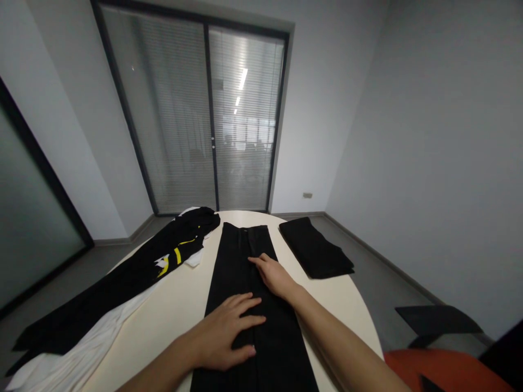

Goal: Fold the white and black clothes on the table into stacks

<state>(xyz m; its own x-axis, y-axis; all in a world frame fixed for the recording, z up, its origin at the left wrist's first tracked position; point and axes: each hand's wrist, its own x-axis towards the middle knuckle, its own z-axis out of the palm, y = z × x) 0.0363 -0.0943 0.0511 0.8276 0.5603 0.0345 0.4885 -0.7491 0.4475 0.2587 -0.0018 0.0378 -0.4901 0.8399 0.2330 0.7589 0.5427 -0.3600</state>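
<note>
Black trousers (281, 337) lie flat and lengthwise on the round cream table (163, 316), waistband at the far end. My left hand (229, 329) rests on the left part of the trousers, its fingers spread. Farther up, near the middle line below the waistband, my right hand (272, 272) touches the cloth with its index finger stretched out; its other fingers are partly hidden. Neither hand grips anything that I can see. The near end of the trousers runs out of the picture.
A folded black garment (314, 247) lies at the table's right edge. On the left is a loose heap of black clothing (134, 267) with yellow marks, over white cloth (110, 326) that hangs at the edge. An orange chair (441, 370) stands at lower right.
</note>
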